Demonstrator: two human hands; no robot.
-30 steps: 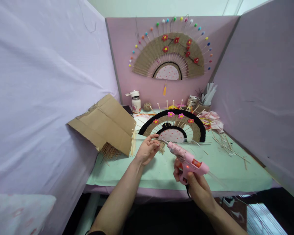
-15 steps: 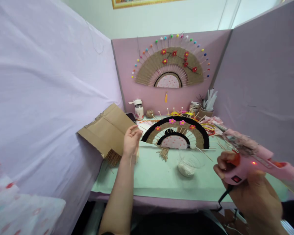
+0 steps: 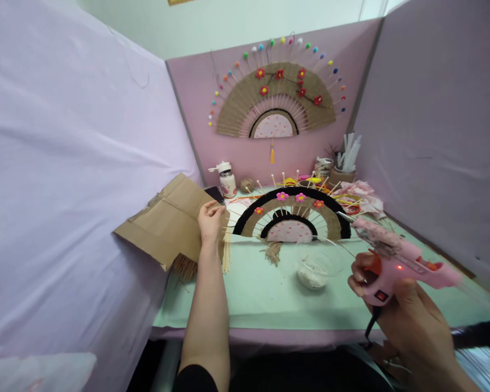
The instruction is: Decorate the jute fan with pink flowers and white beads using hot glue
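My right hand [image 3: 412, 321] is wrapped round a pink hot glue gun [image 3: 392, 267], its red light lit and its nozzle pointing left, toward the right end of a half-round fan [image 3: 251, 222]. That fan has black edging, pink flowers and sticks poking out along its top. At its left, my left hand [image 3: 211, 220] has thumb and fingers pinched together in front of a brown cardboard piece [image 3: 167, 223]; whatever is between the fingertips is too small to make out. A clear bowl of white bits [image 3: 312, 275] stands before the fan.
A finished-looking fan [image 3: 237, 111] with coloured balls hangs on the pink back panel. Behind the lower fan are a white bottle [image 3: 227, 182], a twine ball [image 3: 247, 185] and a pot of glue sticks [image 3: 343, 174]. Thin sticks [image 3: 227, 253] lie beside the cardboard. Cloth walls stand on both sides.
The glue gun in my right hand has moved left, nearer to the lower fan's right end. My left hand stays pinched by the cardboard. The camera view has shifted slightly.
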